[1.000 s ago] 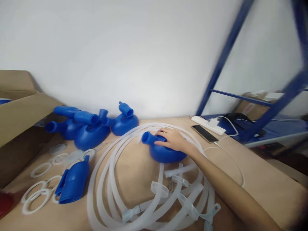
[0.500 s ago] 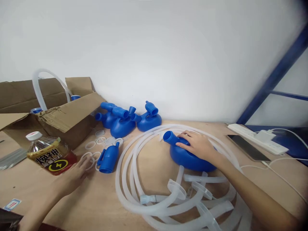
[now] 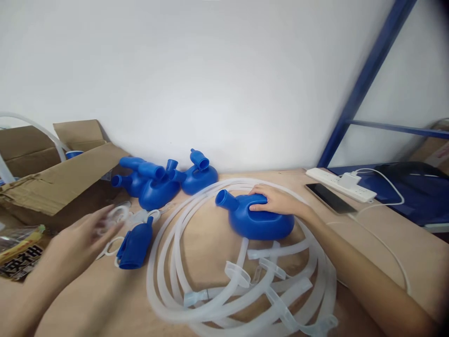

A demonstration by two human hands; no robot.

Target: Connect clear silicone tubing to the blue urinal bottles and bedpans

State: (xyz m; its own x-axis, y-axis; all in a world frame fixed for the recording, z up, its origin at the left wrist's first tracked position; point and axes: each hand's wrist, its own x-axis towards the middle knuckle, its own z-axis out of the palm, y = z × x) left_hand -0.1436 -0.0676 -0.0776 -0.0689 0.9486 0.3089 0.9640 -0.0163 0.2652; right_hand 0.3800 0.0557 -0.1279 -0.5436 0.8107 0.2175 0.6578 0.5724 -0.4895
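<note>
My right hand (image 3: 277, 201) lies on top of a blue plastic vessel with a spout (image 3: 259, 222), fingers curled over its upper ridge. The vessel sits inside a coil of clear white tubing (image 3: 182, 290) on the brown table. My left hand (image 3: 77, 243) is blurred by motion at the left, its fingertips pinched on a clear white ring (image 3: 117, 214) just above the table. Beside it lies a blue funnel-shaped part (image 3: 135, 243) with more white rings (image 3: 108, 248) around it.
Several more blue vessels (image 3: 157, 189) stand by the back wall. An open cardboard box (image 3: 59, 182) is at the left, a labelled drink bottle (image 3: 21, 255) in front of it. A phone (image 3: 329, 197), a power strip (image 3: 340, 184) and a blue shelf frame (image 3: 365, 79) are at the right.
My left hand has come up off the rings on the table with one ring at its fingertips. My right hand has shifted on the blue vessel. The view has swung slightly right.
</note>
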